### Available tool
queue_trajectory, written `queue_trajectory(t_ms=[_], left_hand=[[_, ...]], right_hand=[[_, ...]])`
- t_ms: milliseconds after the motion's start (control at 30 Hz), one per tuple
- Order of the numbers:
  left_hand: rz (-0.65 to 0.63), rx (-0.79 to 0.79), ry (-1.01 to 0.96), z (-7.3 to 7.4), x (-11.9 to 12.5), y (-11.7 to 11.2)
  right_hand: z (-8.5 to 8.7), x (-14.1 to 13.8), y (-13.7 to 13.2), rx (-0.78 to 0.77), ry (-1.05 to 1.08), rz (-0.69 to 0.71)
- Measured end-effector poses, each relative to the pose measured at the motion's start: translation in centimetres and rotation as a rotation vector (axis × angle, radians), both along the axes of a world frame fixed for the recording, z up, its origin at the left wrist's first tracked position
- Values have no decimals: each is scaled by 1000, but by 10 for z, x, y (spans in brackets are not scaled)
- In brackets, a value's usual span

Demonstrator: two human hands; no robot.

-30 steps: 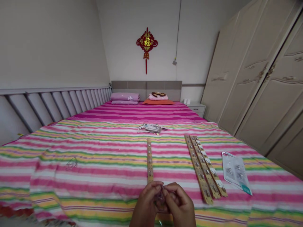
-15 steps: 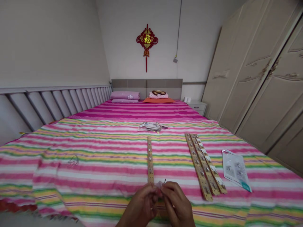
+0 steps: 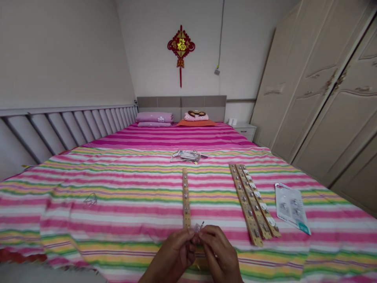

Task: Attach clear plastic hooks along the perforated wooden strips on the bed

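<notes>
My left hand (image 3: 178, 251) and my right hand (image 3: 219, 249) meet low in the middle, both pinching a small clear plastic piece (image 3: 197, 228). A thin dark-tipped pin or wire sticks up from it; its exact kind is too small to make out. Just beyond my fingertips lies a tan strip (image 3: 186, 200) with several small metal parts along it, its near end close to my left thumb. To the right are more tan strips (image 3: 249, 208) side by side, one carrying round white pieces (image 3: 257, 195).
A blister pack (image 3: 292, 208) with metal parts lies at the right. Farther back is a clear bag (image 3: 187, 156) of parts. Thin tangled wire (image 3: 90, 199) rests at the left on the striped bedsheet (image 3: 123, 220). A wardrobe (image 3: 321, 106) stands along the right side.
The view has shifted slightly. My hands stay together, and the clear piece shows a little more between the fingertips, its pin tilted more to the right.
</notes>
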State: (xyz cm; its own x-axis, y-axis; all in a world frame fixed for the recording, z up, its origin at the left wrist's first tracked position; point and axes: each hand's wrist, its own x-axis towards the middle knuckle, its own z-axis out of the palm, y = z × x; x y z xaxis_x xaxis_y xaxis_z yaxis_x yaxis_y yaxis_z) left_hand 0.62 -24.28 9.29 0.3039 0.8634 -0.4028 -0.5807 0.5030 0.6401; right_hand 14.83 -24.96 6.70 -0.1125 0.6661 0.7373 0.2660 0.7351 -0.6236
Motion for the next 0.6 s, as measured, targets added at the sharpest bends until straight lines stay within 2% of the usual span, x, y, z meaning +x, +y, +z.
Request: queue_trajectory(t_ms=[100, 333, 433, 600], left_hand=[[31, -11, -29, 1, 4, -2], [32, -24, -69, -9, 7, -1], [74, -25, -51, -13, 10, 0], [117, -50, -49, -14, 22, 0]], right_hand=[[1, -2, 0, -37, 51, -7], [0, -5, -2, -265, 170, 1], [-1, -5, -2, -304, 217, 18], [-3, -7, -2, -470, 363, 12]])
